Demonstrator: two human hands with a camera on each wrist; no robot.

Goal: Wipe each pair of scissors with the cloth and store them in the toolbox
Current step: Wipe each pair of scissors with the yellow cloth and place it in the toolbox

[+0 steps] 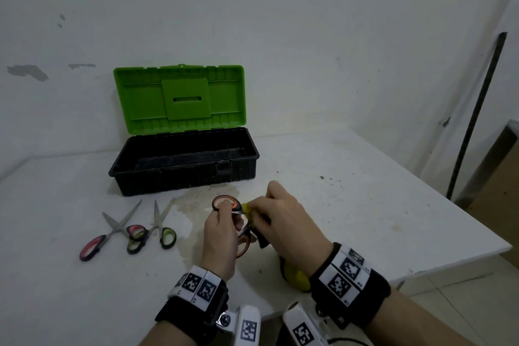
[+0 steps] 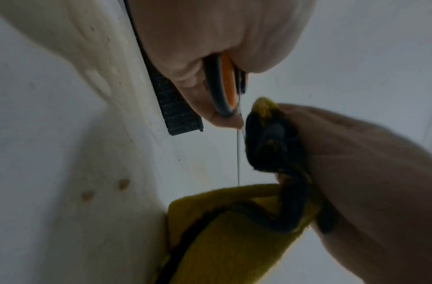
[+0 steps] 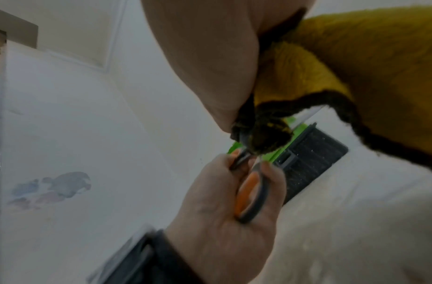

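My left hand [image 1: 222,230] grips the orange-handled scissors [image 1: 224,203] by their handles above the table, in front of the toolbox. The orange handle [image 2: 225,86] shows edge-on in the left wrist view, and in the right wrist view it [image 3: 248,194] lies in the left palm. My right hand [image 1: 283,213] pinches the yellow cloth with a dark edge [image 1: 248,209] around the blades. The cloth [image 2: 234,230] [image 3: 355,57] hangs down below that hand. The blades are mostly hidden by the cloth. The toolbox [image 1: 185,166] stands open, green lid upright, black tray bare.
Two more pairs of scissors lie on the white table left of my hands: a red-handled pair [image 1: 112,229] and a green-handled pair [image 1: 157,230], their handles overlapping. The table edge [image 1: 421,270] runs close on the right. A dark pole [image 1: 477,109] leans against the wall.
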